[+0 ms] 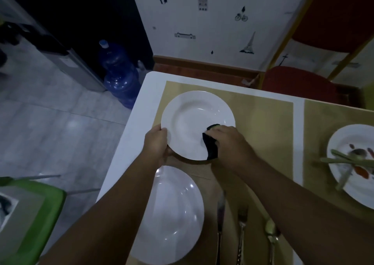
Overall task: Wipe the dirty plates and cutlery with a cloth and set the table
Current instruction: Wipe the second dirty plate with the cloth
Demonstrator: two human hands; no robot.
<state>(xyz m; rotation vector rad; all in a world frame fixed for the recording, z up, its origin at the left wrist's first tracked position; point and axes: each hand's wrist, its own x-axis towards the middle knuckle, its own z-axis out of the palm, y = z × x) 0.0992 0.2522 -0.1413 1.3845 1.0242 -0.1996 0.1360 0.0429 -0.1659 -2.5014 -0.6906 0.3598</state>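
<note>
A white deep plate (192, 115) is tilted up above the tan placemat (259, 119). My left hand (156, 143) grips its left rim. My right hand (230, 143) presses a dark cloth (210, 147) against the plate's lower right part. A second white plate (172, 214) lies flat on the mat nearer me. To its right lie a knife (220, 210), a fork (242, 220) and a spoon (270, 230) side by side. At the right edge a dirty plate (344, 173) with red and dark smears holds several pale green utensils (342, 159).
The white table (139, 113) ends at its left and far edges close to the plates. A red chair (299, 86) stands beyond the far edge. Blue water jugs (119, 76) and a dispenser (66, 58) stand on the tiled floor to the left. A green stool (30, 214) is at lower left.
</note>
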